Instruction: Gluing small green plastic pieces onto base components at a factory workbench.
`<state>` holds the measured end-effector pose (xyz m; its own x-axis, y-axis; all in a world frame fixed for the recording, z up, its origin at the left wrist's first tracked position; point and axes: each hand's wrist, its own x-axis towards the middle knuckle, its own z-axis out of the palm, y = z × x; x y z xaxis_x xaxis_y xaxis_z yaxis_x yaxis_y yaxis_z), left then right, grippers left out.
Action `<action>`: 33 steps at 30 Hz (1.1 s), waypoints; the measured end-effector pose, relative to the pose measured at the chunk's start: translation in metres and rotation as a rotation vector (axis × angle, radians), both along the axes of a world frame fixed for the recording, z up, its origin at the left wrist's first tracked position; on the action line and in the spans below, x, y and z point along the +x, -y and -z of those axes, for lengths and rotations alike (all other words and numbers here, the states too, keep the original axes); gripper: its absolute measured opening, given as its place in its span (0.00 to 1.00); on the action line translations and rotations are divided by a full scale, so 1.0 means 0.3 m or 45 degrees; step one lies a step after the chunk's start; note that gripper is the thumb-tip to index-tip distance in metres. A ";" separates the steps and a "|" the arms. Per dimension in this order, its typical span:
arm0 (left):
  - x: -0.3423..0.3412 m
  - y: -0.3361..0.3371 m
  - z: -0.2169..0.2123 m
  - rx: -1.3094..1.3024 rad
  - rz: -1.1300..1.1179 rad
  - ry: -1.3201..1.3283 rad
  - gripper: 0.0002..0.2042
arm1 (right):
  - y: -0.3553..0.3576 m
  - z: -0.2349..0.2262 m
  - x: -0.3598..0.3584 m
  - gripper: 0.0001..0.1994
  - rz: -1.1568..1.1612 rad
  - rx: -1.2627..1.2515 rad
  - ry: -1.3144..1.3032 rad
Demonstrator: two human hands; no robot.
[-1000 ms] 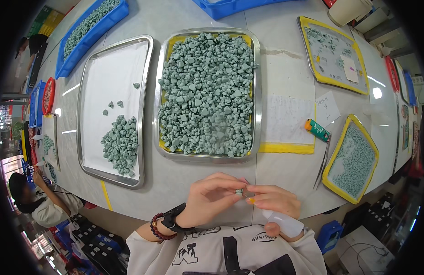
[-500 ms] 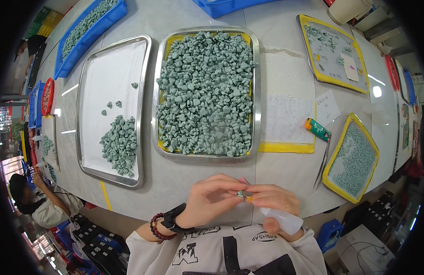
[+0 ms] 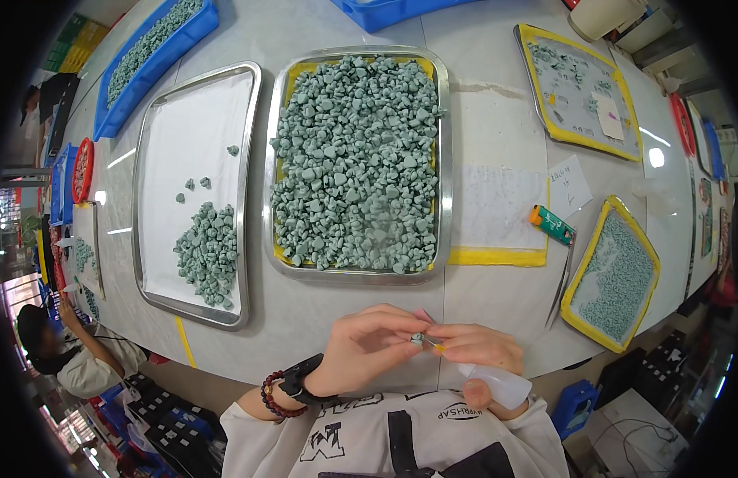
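Observation:
My left hand (image 3: 369, 347) pinches a small grey-green piece (image 3: 417, 338) between thumb and fingertips, just above the table's near edge. Closed around a soft white squeeze bottle (image 3: 509, 389), my right hand (image 3: 484, 349) steadies its thin needle tip with the yellow-orange base (image 3: 439, 349). The needle's end meets or nearly meets the piece; whether they touch is too small to tell. Straight ahead, a metal tray (image 3: 358, 277) is heaped with similar grey-green pieces. To its left, a white-lined metal tray (image 3: 195, 111) bears a smaller pile and several stray pieces.
At right lie a yellow-edged tray (image 3: 575, 315) of finer green bits, tweezers (image 3: 562, 285) and a green item with an orange end (image 3: 554, 225). Farther back are another yellow-edged tray (image 3: 544, 126) and a blue bin (image 3: 106, 119). A co-worker (image 3: 94, 362) sits at far left.
The needle tip and bottle have shifted very slightly in my right hand, and a little more needle shows beside the piece. Both hands stay in nearly the same place.

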<state>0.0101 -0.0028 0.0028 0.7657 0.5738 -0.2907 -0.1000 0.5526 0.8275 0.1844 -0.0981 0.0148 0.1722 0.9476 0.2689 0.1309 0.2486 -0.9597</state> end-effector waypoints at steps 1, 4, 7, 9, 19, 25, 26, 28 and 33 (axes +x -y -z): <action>0.001 0.000 0.001 -0.001 -0.003 0.007 0.14 | 0.000 0.000 0.000 0.19 0.001 -0.004 -0.003; 0.001 0.000 0.001 -0.003 -0.009 0.021 0.14 | -0.009 0.010 -0.002 0.19 0.013 0.029 0.003; 0.001 -0.004 0.000 -0.008 0.015 0.011 0.14 | -0.016 0.017 -0.001 0.16 0.038 0.105 0.023; 0.007 -0.004 -0.006 -0.004 0.012 0.002 0.14 | -0.012 0.013 0.000 0.16 0.039 0.097 -0.001; 0.002 -0.025 -0.032 -0.486 0.003 0.026 0.12 | 0.003 0.023 0.149 0.12 0.271 -0.130 0.832; 0.007 -0.030 -0.026 -0.495 0.044 -0.016 0.12 | 0.054 -0.043 0.205 0.10 0.393 -0.142 1.279; 0.007 -0.025 -0.030 -0.481 0.036 -0.023 0.11 | 0.090 -0.067 0.245 0.10 0.557 -0.211 1.296; 0.014 -0.016 -0.036 -0.480 0.062 -0.010 0.11 | 0.175 -0.096 0.370 0.10 0.826 -0.460 1.380; 0.016 -0.005 -0.017 -0.362 0.104 0.026 0.11 | 0.267 -0.028 0.508 0.07 0.933 -0.696 1.430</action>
